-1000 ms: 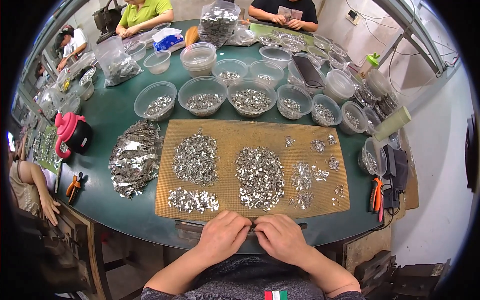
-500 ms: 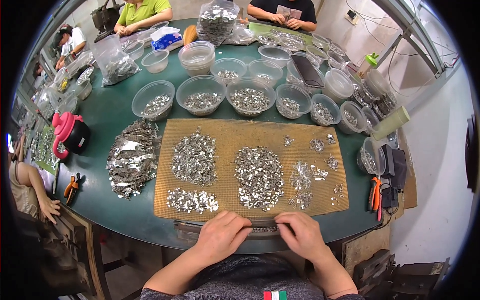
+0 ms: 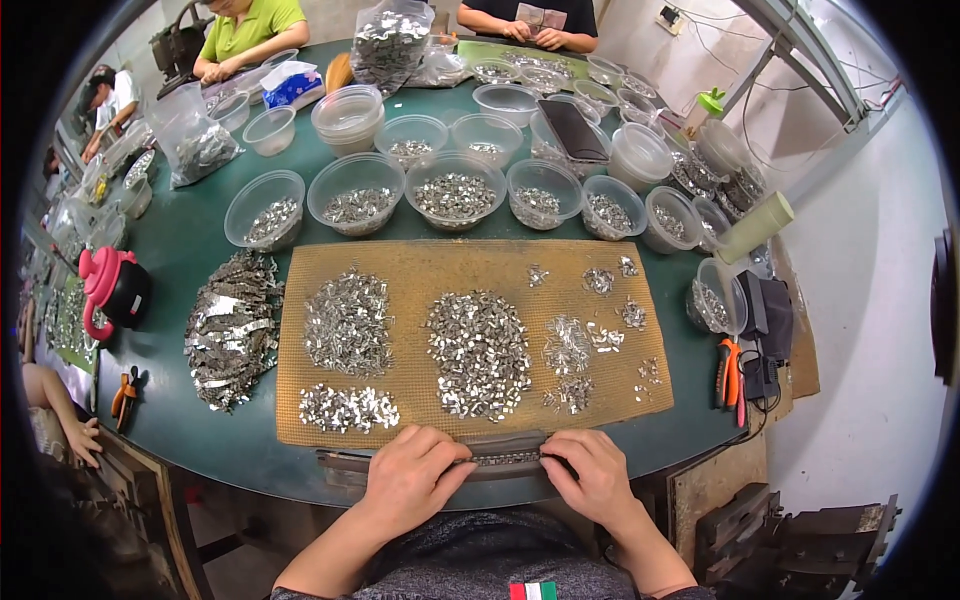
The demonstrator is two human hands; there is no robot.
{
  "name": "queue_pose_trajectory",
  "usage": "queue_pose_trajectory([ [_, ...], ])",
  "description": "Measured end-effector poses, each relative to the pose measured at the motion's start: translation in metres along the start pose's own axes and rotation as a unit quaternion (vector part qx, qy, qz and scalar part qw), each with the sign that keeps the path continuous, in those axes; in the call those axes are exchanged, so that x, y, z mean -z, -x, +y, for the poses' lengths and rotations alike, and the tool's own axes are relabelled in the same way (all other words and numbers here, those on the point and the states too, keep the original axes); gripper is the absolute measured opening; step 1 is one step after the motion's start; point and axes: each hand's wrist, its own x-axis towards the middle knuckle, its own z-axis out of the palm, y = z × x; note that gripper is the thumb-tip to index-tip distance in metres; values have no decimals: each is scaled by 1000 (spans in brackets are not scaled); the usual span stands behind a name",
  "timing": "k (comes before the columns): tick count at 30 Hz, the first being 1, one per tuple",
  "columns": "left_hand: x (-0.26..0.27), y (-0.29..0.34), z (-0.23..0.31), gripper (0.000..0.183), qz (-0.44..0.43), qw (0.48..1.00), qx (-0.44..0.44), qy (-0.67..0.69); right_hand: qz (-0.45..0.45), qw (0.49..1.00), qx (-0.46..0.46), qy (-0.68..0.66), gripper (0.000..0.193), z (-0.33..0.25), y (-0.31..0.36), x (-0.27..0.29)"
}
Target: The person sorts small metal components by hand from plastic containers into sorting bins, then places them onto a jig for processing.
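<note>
A long dark bar (image 3: 345, 466) lies along the table's front edge, below the mat. In it, between my hands, shows a row of small silvery metal pieces (image 3: 507, 459). My left hand (image 3: 413, 472) has its thumb and fingers pinched at the row's left end. At the right end my right hand (image 3: 594, 480) grips likewise, fingers curled over the bar. Just beyond sits a tan textured mat (image 3: 410, 262), bearing a large pile of metal bits (image 3: 480, 355), a second pile (image 3: 348, 322), a shiny lower-left pile (image 3: 350, 408) and several little heaps at right.
Clear plastic bowls (image 3: 357, 192) of metal bits stand behind the mat; a phone (image 3: 573, 130) rests on some. Left are stacked metal strips (image 3: 233, 330), a pink-lidded black jug (image 3: 112, 290) and pliers (image 3: 126, 398). Orange-handled pliers (image 3: 728, 373) lie right. Other people work around the table.
The whole view has shifted, so the table sits further left in it. The gap between my hands has widened, and more of the row of metal pieces shows between them.
</note>
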Motion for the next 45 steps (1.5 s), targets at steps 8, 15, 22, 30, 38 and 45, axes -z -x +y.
queue_pose_trajectory([
  [8,4,0,-1,10,-13,999,18,48,-6,999,50,21,18,1,-2,6],
  [15,7,2,-2,9,-12,999,21,34,-16,994,104,27,20,-15,-11,-6],
  [22,2,0,-2,10,-9,1000,5,27,7,999,-4,-43,16,3,2,9],
  [30,2,0,-2,16,-16,1000,-12,-5,23,998,-33,-48,16,15,11,4],
  [38,22,16,-11,22,116,992,-35,-36,9,999,-30,-42,17,20,13,11],
  [45,51,59,-31,36,133,975,7,-180,-12,996,-47,-80,14,21,10,20],
])
